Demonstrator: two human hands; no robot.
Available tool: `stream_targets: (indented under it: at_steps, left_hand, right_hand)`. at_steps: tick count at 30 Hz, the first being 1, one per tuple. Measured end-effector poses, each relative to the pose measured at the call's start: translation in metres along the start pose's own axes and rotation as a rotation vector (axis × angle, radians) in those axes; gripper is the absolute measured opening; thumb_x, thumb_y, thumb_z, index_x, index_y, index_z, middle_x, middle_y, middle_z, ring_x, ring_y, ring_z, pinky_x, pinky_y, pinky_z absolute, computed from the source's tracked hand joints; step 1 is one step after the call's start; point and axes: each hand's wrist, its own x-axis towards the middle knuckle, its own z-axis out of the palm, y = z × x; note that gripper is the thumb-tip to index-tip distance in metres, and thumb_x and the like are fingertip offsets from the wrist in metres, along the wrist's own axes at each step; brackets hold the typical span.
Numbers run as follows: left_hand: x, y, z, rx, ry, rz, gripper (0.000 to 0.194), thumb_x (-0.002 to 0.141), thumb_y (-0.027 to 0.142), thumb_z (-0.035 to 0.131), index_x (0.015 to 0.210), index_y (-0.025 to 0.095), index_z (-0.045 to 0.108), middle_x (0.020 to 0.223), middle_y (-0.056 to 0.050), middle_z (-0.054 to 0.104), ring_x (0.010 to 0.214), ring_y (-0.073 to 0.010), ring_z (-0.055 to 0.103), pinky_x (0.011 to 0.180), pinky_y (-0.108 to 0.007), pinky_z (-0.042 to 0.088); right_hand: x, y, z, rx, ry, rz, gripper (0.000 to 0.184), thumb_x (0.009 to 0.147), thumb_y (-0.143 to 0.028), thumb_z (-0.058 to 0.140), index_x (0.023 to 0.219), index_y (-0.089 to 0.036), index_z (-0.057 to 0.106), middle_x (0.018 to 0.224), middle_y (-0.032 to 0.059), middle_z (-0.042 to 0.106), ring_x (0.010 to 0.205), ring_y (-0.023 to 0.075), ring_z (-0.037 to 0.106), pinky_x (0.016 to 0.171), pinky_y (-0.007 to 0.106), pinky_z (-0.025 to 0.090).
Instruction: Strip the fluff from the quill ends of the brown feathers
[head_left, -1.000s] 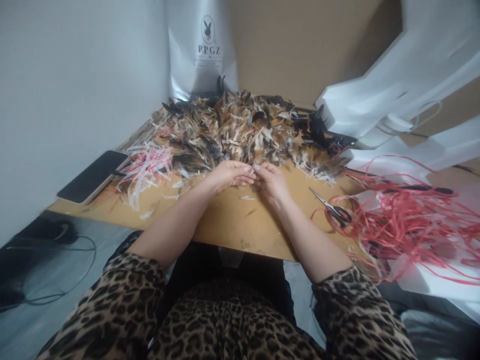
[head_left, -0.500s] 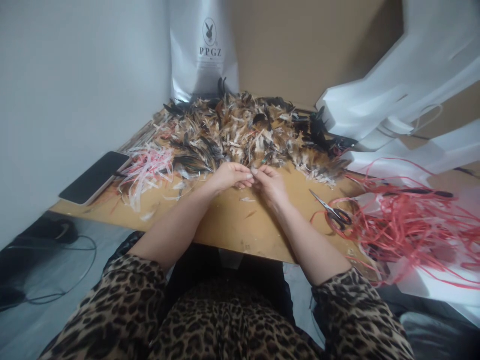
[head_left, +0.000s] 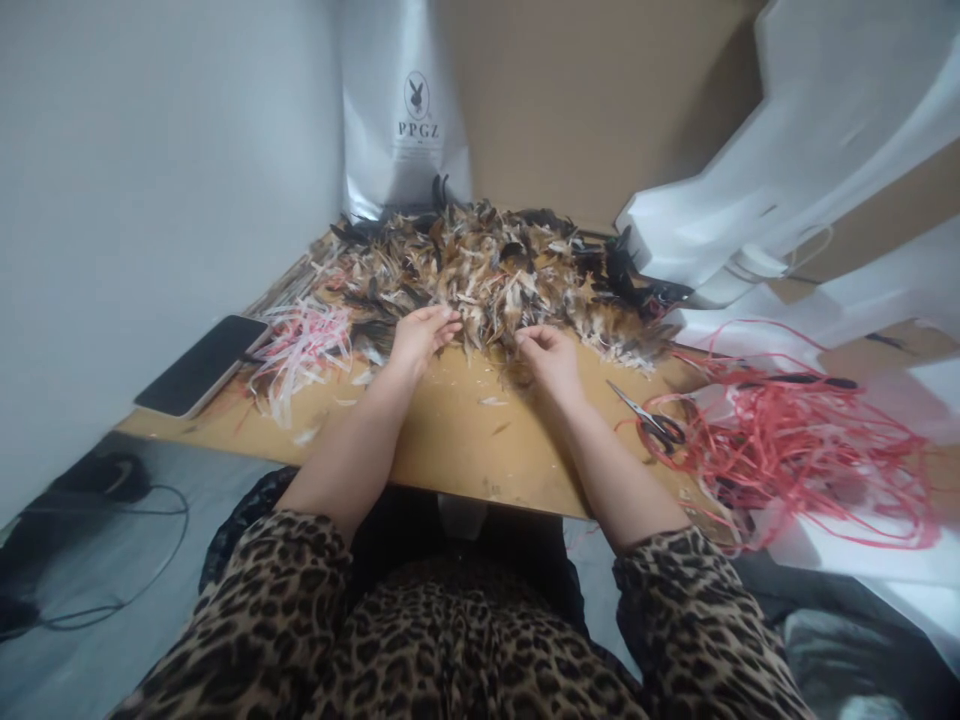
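A broad heap of brown, black and cream feathers lies across the far part of the wooden table. At its near edge my left hand reaches in, fingers stretched and slightly apart, tips against the feathers. My right hand is to the right, with thumb and forefinger pinched together in front of the heap. What sits in that pinch is too small to make out against the feathers. A gap now separates the two hands. Small feather scraps are scattered on the tabletop below them.
Scissors with dark handles lie right of my right arm, beside a tangle of red ribbon strips. Pink and white strips and a phone are on the left. Behind stands a white bag; white panels rise at right.
My hands were together with fingertips meeting; now they are apart. The left has moved left and up to the feathers, the right slightly right. The view has shifted a little.
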Motion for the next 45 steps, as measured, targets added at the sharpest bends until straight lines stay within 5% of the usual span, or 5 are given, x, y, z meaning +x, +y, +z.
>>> stream_targets:
  at_steps: [8, 18, 22, 30, 45]
  left_hand:
    - [0.004, 0.003, -0.007, -0.075, -0.002, -0.039, 0.011, 0.076, 0.010, 0.066, 0.085, 0.011, 0.061, 0.079, -0.004, 0.070, 0.054, -0.0048, 0.062, 0.047, -0.013, 0.044]
    - [-0.005, 0.011, 0.000, -0.104, -0.138, 0.027, 0.018, 0.069, 0.018, 0.073, 0.083, 0.014, 0.062, 0.076, 0.000, 0.071, 0.040, -0.0002, 0.047, 0.036, -0.012, 0.031]
    - [-0.007, 0.012, 0.001, -0.106, -0.176, 0.011, 0.018, 0.068, 0.017, 0.073, 0.083, 0.013, 0.063, 0.076, 0.000, 0.071, 0.041, -0.0005, 0.049, 0.037, -0.012, 0.032]
    - [-0.012, 0.007, 0.008, 0.003, -0.278, -0.108, 0.013, 0.071, 0.015, 0.072, 0.081, 0.011, 0.065, 0.077, -0.003, 0.071, 0.046, -0.0018, 0.055, 0.040, -0.012, 0.038]
    - [-0.024, 0.005, 0.012, -0.025, -0.444, -0.342, 0.007, 0.075, 0.005, 0.066, 0.080, 0.008, 0.063, 0.088, -0.012, 0.072, 0.061, -0.0106, 0.067, 0.047, -0.014, 0.047]
  right_hand:
    - [0.045, -0.013, -0.012, -0.404, 0.080, -0.127, 0.020, 0.071, -0.032, 0.056, 0.073, -0.015, 0.068, 0.069, 0.0026, 0.066, 0.063, 0.0139, 0.056, 0.064, 0.026, 0.043]
    - [0.063, -0.024, 0.019, -1.006, -0.010, 0.042, 0.029, 0.073, -0.043, 0.059, 0.081, -0.018, 0.071, 0.087, 0.0119, 0.071, 0.084, 0.0230, 0.065, 0.072, 0.029, 0.046]
    - [0.056, -0.021, 0.016, -0.931, -0.067, -0.037, 0.021, 0.076, -0.030, 0.054, 0.086, -0.020, 0.070, 0.088, 0.0084, 0.070, 0.083, 0.0211, 0.062, 0.074, 0.030, 0.045]
    - [0.020, -0.004, -0.001, -0.740, -0.208, -0.521, 0.025, 0.079, -0.015, 0.048, 0.092, -0.020, 0.069, 0.095, 0.0071, 0.066, 0.091, 0.0192, 0.060, 0.081, 0.029, 0.044]
    - [0.002, 0.013, -0.001, -0.524, -0.181, -0.654, 0.037, 0.080, -0.015, 0.047, 0.113, -0.021, 0.063, 0.120, 0.0084, 0.065, 0.115, 0.0194, 0.057, 0.101, 0.035, 0.042]
